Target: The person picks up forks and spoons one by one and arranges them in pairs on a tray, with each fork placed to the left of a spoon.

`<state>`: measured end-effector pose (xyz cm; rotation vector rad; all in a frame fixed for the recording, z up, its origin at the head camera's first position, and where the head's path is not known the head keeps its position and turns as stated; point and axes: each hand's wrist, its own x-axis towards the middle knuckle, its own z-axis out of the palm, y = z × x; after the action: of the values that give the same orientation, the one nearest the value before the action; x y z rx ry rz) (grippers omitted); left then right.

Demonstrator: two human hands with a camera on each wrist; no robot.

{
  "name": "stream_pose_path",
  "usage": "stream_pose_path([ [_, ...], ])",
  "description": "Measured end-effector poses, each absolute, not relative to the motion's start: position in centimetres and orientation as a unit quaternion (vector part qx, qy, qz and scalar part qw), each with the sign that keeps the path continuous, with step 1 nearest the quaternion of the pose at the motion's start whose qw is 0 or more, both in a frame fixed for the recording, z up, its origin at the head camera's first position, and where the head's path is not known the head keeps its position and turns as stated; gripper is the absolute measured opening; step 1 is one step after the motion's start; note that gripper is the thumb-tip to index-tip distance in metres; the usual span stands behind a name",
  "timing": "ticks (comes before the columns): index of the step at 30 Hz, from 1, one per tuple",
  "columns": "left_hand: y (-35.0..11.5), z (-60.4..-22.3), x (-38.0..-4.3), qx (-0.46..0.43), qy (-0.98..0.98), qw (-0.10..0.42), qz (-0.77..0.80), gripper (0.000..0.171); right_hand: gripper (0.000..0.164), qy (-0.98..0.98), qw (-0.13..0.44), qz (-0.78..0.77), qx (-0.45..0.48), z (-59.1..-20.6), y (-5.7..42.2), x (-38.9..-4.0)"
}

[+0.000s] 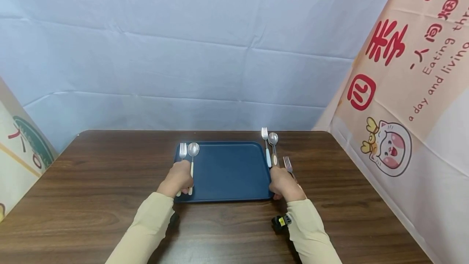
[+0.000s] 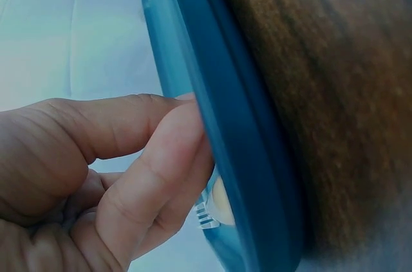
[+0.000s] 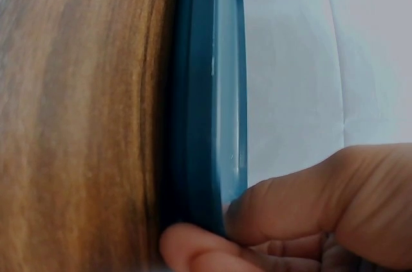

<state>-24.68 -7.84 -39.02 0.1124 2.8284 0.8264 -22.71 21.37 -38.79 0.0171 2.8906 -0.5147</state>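
A dark blue tray (image 1: 231, 170) lies on the wooden table. Inside its left side, a fork (image 1: 183, 150) and a spoon (image 1: 193, 150) with cream handles lie side by side. My left hand (image 1: 178, 177) covers part of both handles and seems to pinch the spoon's handle. In the left wrist view its thumb and forefinger (image 2: 170, 134) meet behind the tray's rim, which hides what lies between the tips. My right hand (image 1: 283, 182) grips the tray's front right corner, thumb (image 3: 277, 211) over the rim and fingers (image 3: 193, 246) below it.
Right of the tray lie a fork with a pale blue handle (image 1: 268, 158), a brown-handled spoon (image 1: 273, 139) and another fork (image 1: 288, 163) partly behind my right hand. White cloth (image 1: 183, 60) hangs behind the table, and a printed banner (image 1: 399, 76) stands on the right.
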Motion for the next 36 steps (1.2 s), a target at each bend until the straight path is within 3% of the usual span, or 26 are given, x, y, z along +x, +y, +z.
stream_pose_path([
  [36,-7.65,-39.09,-24.74,0.024,0.955,0.104,0.276,0.010,0.008,0.981,0.083,-0.176,-0.002,-38.95,21.20,-22.54],
])
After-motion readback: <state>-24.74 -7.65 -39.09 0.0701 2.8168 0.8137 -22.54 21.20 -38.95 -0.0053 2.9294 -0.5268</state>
